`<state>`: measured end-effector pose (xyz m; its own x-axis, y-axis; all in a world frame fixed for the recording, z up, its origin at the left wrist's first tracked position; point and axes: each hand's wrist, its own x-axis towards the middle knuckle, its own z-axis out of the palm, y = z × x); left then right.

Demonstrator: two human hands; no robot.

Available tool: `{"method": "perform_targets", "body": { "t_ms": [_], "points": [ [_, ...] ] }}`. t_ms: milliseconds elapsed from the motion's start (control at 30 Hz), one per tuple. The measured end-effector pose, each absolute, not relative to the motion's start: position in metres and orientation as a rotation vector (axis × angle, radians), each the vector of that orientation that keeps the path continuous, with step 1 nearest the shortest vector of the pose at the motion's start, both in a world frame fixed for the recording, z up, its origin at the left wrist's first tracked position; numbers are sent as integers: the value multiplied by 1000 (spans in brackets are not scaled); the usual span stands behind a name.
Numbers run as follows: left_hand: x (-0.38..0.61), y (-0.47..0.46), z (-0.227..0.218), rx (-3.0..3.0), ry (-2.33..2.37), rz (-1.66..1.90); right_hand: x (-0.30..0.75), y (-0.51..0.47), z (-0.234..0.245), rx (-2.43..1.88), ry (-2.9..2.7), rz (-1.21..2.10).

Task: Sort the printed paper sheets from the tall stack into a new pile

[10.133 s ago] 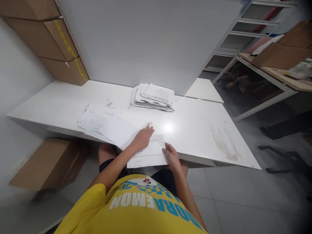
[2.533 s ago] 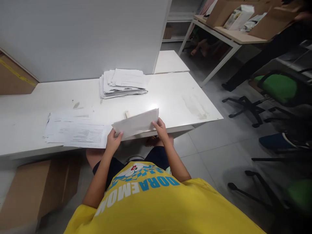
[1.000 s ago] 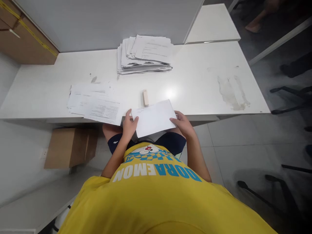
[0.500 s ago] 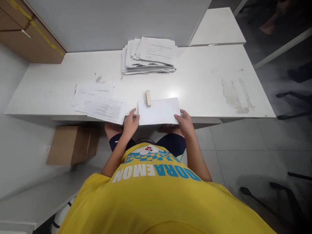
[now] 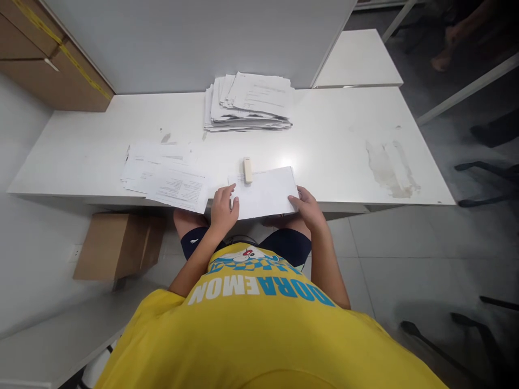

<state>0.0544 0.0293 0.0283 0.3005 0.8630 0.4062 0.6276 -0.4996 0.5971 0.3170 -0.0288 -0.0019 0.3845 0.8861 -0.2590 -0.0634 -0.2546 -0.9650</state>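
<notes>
A blank-looking white sheet of paper (image 5: 265, 192), perhaps more than one layer, lies at the front edge of the table, jutting slightly past it. My right hand (image 5: 310, 208) grips its right edge, thumb on top and fingers underneath. At the left edge, my left hand (image 5: 224, 209) touches the paper with thumb and fingers apart. A small cream oblong object (image 5: 247, 170), perhaps a stapler, lies across the paper's top edge. To the left, several printed sheets (image 5: 174, 183) lie loosely overlapped.
A thick stack of printed papers (image 5: 259, 94) stands at the back against the grey partition (image 5: 203, 43). Cardboard boxes (image 5: 81, 81) are at the back left, another box (image 5: 105, 246) below the table (image 5: 324, 135). Stains mark the tabletop's right side. A person's foot (image 5: 441, 60) shows far right.
My left hand has moved forward and over the paper's left edge, its fingers spreading. The paper has tilted slightly, its right side higher. My right hand keeps its grip.
</notes>
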Motion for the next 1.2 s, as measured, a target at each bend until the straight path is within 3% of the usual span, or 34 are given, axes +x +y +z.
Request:
{"method": "perform_targets", "body": {
  "t_ms": [233, 467, 767, 967, 1200],
  "points": [
    [77, 44, 29, 2615, 1002, 733, 315, -32, 2, -1534, -714, 1124],
    [93, 51, 25, 2684, 995, 418, 316, -31, 3, -1530, -722, 1132],
    [95, 50, 17, 2602, 1072, 583, 316, -29, -7, -1505, -684, 1142],
    [88, 53, 16, 2657, 1040, 450, 283, -27, -6, -1584, -512, 902],
    [83, 55, 19, 2717, 1061, 407, 270, -29, 0, -1636, -541, 856]
  ]
}}
